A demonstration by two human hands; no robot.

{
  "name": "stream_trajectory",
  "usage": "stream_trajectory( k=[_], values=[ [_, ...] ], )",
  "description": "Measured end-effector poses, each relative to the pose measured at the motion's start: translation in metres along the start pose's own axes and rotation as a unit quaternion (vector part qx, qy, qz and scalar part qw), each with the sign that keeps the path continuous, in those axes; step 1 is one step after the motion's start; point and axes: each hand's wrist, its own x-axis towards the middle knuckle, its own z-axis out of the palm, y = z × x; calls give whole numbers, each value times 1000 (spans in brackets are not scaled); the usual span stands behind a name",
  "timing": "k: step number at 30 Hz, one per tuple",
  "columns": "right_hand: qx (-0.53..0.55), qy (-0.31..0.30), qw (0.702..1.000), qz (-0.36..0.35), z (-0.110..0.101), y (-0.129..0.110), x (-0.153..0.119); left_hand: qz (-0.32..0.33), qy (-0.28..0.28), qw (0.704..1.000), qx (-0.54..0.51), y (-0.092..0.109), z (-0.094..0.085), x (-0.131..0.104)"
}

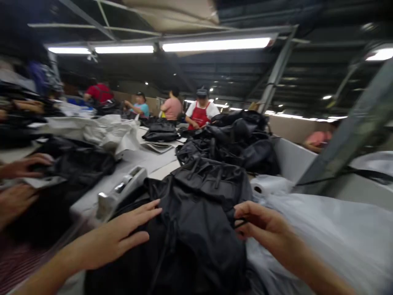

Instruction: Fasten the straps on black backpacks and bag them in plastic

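A black bag [202,217], soft and creased with zips and thin pulls, lies in front of me. My left hand [132,229] rests at its left side with fingers stretched out and the thumb apart, gripping nothing. At the bag's right edge, my right hand [258,223] is closed in a pinch. A thin black strap [241,223] shows between its thumb and fingers; whether it is a strap or a cord end is hard to tell.
Behind the bag is a pile of black bags [233,143]. A white roll [272,185] and pale plastic sheeting [331,229] lie at right. To the left are a metal-and-white device [119,192] and a co-worker's hands [23,180] on black material. Several people work farther back.
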Motion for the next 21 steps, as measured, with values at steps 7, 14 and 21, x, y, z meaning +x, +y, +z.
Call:
stream_trajectory(
  k=[7, 14, 21],
  values=[
    [-71, 6, 997, -33, 37, -2, 31, -150, 24, 986, -67, 35, -24, -63],
    [102, -85, 988, 83, 64, -6, 51, -138, -17, 987, -83, 44, 8, -79],
    [71, -114, 986, 100, 73, 3, 64, -99, 5, 992, -81, 23, 9, -118]
  ],
)
